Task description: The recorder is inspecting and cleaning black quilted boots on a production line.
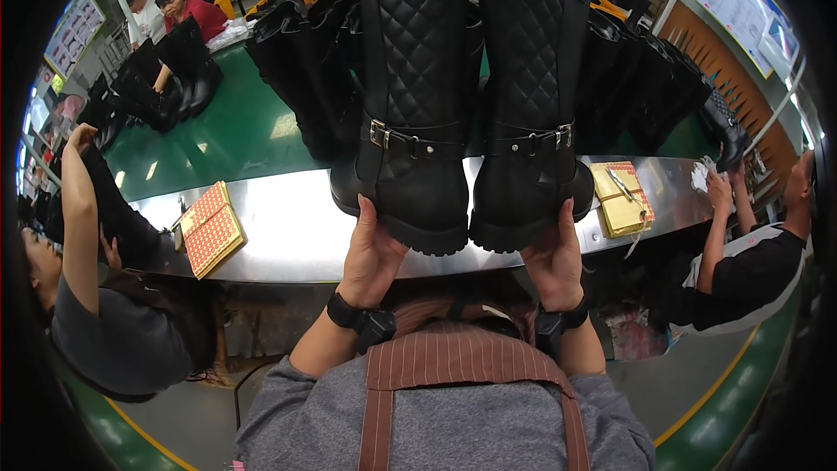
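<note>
A pair of tall black boots stands upright before me, with quilted shafts, buckled straps and thick ridged soles. My left hand [373, 260] grips the left boot [417, 183] low down, thumb up its side and the fingers hidden beneath the sole. On the other side my right hand [556, 262] has the right boot [521, 179] in the same kind of hold. The two boots are side by side, a narrow gap between their soles. Their tops run out of the upper edge of the picture.
A metal ledge [288, 227] edges the green conveyor belt [235, 135], which bears more black boots [305, 70]. Yellow pads lie on the ledge, left [214, 228] and right [621, 196], the right one with a metal tool on top. Co-workers handle boots close on both sides.
</note>
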### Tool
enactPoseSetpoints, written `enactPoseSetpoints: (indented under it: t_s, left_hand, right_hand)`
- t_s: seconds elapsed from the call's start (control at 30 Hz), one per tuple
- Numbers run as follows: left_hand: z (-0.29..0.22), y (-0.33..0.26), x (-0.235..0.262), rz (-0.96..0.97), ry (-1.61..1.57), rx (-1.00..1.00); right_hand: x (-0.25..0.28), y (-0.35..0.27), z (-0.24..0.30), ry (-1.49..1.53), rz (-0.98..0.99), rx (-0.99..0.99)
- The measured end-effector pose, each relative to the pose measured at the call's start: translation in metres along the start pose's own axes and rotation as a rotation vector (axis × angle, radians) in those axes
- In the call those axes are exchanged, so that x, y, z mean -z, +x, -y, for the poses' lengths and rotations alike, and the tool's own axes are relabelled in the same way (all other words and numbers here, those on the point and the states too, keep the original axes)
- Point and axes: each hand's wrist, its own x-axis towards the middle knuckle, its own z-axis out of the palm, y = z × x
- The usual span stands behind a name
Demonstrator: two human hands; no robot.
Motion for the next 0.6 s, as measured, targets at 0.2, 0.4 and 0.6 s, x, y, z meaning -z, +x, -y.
enactPoseSetpoints:
  t_s: [0.2, 0.4, 0.6]
  left_hand:
    - [0.000, 0.003, 0.002, -0.008, 0.009, -0.013]
    - [0.006, 0.005, 0.005, 0.053, 0.015, -0.118]
    - [0.010, 0.011, 0.013, 0.029, -0.081, -0.088]
  right_hand:
    - [0.005, 0.001, 0.000, 0.009, 0.030, 0.007]
    - [0.010, 0.003, -0.003, -0.044, 0.019, 0.026]
    - [0.011, 0.003, -0.008, -0.092, 0.045, 0.074]
